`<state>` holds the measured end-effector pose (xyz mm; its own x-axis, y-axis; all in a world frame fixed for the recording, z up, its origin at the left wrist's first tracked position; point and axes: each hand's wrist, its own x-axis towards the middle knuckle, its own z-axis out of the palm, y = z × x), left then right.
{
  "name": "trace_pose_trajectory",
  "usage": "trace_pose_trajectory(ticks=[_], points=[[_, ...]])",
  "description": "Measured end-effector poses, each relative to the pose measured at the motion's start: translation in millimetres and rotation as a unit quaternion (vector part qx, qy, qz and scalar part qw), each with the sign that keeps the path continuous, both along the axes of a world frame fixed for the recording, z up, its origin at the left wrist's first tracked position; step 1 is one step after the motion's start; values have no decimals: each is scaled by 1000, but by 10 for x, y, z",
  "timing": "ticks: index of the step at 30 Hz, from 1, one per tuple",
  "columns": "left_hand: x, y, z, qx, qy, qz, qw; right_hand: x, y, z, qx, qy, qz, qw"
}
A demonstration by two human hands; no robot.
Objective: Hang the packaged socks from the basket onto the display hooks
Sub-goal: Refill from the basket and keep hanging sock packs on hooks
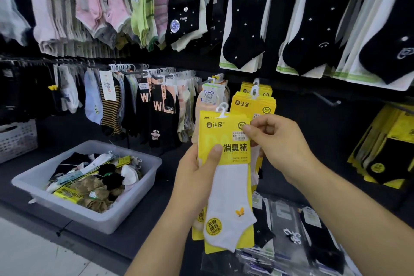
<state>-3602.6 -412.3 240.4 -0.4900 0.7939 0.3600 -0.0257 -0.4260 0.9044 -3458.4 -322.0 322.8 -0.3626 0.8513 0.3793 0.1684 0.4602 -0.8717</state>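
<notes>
Left grip (197, 172) pinches the yellow sock pack (226, 186) by its left edge, thumb on the front; right grip (275, 141) pinches its top right corner. It is held upright, just in front of matching yellow packs (253, 105) hanging behind it. To the lower left, a grey basket (89, 215) of socks sits on the dark shelf (143, 226)

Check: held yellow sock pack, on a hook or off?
Off. Left hand and right hand hold the pack; its hanger tab hangs free.
</notes>
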Motion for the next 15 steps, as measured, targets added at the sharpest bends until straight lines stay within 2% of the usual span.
trace_pose_trajectory(ticks=[4, 9, 11, 15], points=[[25, 37, -33, -10, -20, -16, 1000, 34, 18, 14, 54, -40, -30, 997], [58, 28, -95, -10, 75, 10, 997, 24, -46, 57, 128, -113, -62, 983], [65, 23, -84, -3, 74, 16, 997, 3, -67, 81, 128, -104, -51, 985], [28, 25, -48, 0, 50, 35, 998, -19, -55, 95, 57, -22, -11, 998]])
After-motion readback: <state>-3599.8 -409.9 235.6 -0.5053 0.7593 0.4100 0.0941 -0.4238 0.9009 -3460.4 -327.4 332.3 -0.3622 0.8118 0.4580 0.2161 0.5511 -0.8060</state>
